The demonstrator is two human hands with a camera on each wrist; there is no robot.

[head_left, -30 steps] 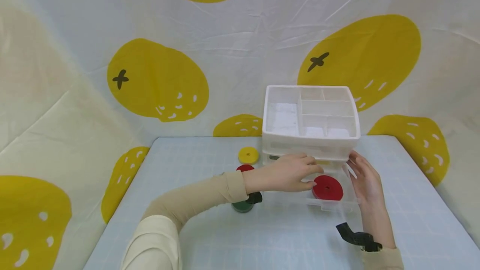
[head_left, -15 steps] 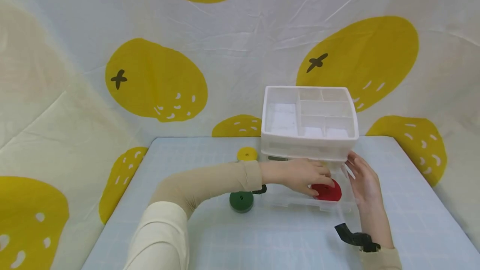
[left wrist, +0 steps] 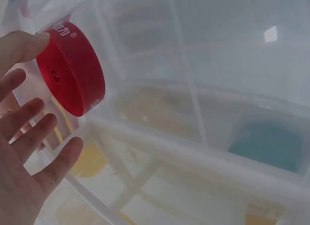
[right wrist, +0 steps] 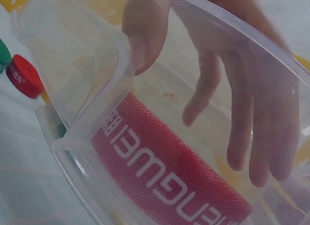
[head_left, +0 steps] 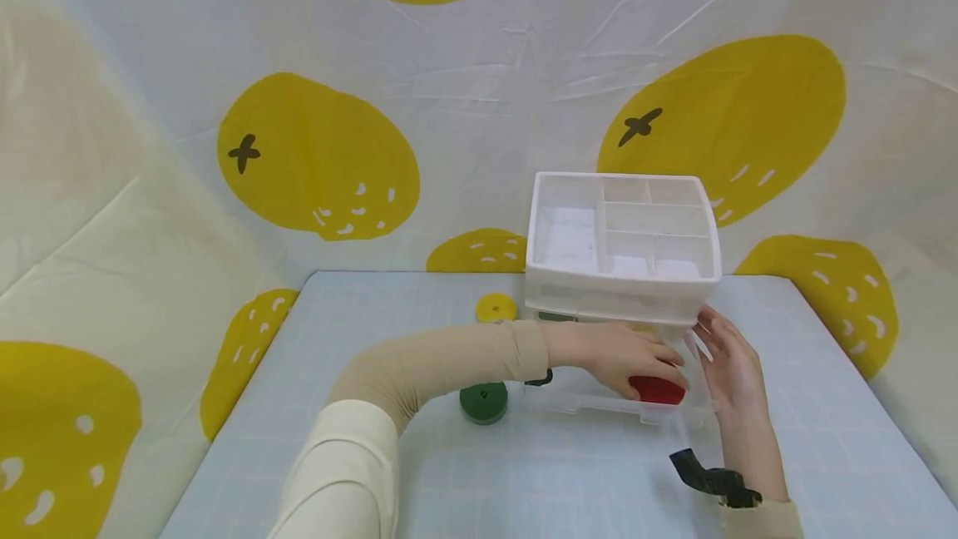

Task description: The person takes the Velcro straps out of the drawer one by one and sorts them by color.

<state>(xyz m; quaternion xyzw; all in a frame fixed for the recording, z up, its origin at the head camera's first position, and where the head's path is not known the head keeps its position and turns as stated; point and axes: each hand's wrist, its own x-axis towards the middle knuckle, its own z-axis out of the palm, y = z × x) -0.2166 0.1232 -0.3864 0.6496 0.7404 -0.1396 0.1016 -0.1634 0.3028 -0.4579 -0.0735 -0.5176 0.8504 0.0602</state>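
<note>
A clear drawer (head_left: pixel 557 400) stands pulled out below a white organizer (head_left: pixel 621 299). Inside, toward its front right, is a red roll of woven tape (head_left: pixel 659 391) with white lettering. My left hand (head_left: pixel 617 348) reaches in from the left, over the roll. In the left wrist view, its thumb overlaps the rim of the tape roll (left wrist: pixel 75 72); its other fingers spread straight, apart from it. The right wrist view shows the left hand (right wrist: pixel 232 74) through the clear wall. My right hand (head_left: pixel 735 373) lies along the drawer's right side, fingers extended against the organizer.
Left of the drawer, a yellow roll (head_left: pixel 496 307) and a green roll (head_left: pixel 483 403) lie on the blue cloth. Another red roll (right wrist: pixel 25 76) beside them shows in the right wrist view. A fruit-patterned curtain (head_left: pixel 479 131) hangs behind the organizer.
My left hand has moved right and over the tape roll in the drawer, covering more of it. The left sleeve now hides the red roll on the table. My right hand stays in place.
</note>
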